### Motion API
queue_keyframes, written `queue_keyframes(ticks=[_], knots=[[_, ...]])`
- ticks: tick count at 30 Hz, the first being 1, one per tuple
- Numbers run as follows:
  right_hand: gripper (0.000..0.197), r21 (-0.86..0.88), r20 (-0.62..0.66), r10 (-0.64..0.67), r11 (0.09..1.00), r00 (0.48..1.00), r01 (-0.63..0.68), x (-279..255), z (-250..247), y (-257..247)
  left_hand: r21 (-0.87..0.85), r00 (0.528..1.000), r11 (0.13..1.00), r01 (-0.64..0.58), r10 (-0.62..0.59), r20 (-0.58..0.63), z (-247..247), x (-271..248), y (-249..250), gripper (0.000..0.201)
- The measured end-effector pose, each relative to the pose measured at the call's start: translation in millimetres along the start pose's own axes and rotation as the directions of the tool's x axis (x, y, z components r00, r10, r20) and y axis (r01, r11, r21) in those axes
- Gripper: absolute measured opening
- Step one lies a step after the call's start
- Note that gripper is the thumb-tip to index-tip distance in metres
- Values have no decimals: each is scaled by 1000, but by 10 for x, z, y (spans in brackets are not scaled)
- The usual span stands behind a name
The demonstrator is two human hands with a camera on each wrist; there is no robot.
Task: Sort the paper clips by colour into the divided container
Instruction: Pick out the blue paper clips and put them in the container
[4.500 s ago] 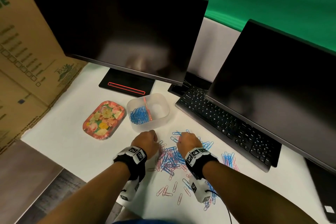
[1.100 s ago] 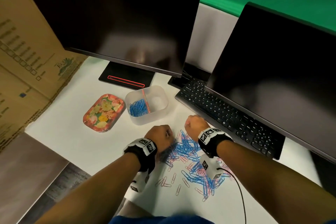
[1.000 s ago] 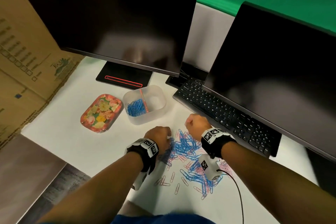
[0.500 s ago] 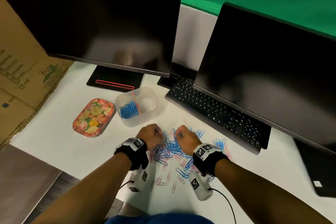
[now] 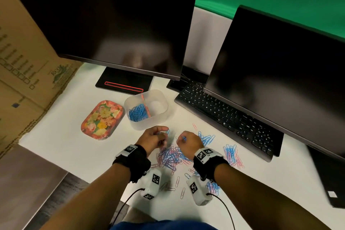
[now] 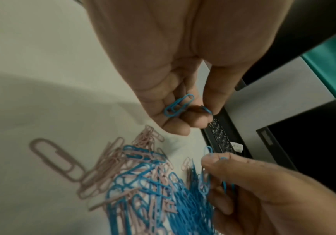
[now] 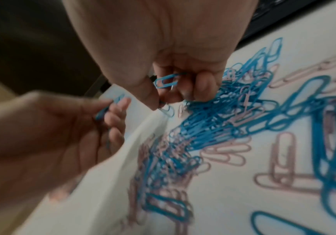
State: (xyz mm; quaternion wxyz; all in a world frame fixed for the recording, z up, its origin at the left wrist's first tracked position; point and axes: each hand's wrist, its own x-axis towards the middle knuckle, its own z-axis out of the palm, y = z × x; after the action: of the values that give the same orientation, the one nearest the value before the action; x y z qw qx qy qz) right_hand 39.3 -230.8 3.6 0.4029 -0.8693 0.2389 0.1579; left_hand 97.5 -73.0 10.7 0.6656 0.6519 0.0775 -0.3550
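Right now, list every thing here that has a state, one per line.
Left hand: pinching blue paper clips.
Right hand: gripping a blue clip.
Divided container: blue clips in left compartment, right one looks empty.
Clip pile: pink and blue mixed.
Monitors: dark.

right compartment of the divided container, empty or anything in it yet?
Empty, as far as the head view shows: the right compartment shows bare plastic, while blue clips fill the left one.

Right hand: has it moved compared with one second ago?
Yes. The right hand has drawn back from the keyboard front edge toward the person, nearer the left hand, pinching a blue paper clip.
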Motion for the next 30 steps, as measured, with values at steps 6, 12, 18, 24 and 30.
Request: queue_keyframes(ticks=[6,12,18,24,30], knots=[[13,510,98,93,850,991,-130,-59,-369,148,-300,992,946,125,-116,47,132,-15,66,19],[18,775,156,145,596,977,-212,-228,-543,291,362,1000,932,-7,2,15,364,74,-42,9],[14,705,115,232,666,966,-244,-221,-489,386,932,959,243,-270,149,239,514,87,-194,15],[21,574,53,205,795,977,-197,-166,-448,427,923,953,258,-287,171,248,478,40,-179,13],[27,585,69,256,772,964,-247,-143,-462,426,837,968,491,-242,176,177,318,-38,-86,12]])
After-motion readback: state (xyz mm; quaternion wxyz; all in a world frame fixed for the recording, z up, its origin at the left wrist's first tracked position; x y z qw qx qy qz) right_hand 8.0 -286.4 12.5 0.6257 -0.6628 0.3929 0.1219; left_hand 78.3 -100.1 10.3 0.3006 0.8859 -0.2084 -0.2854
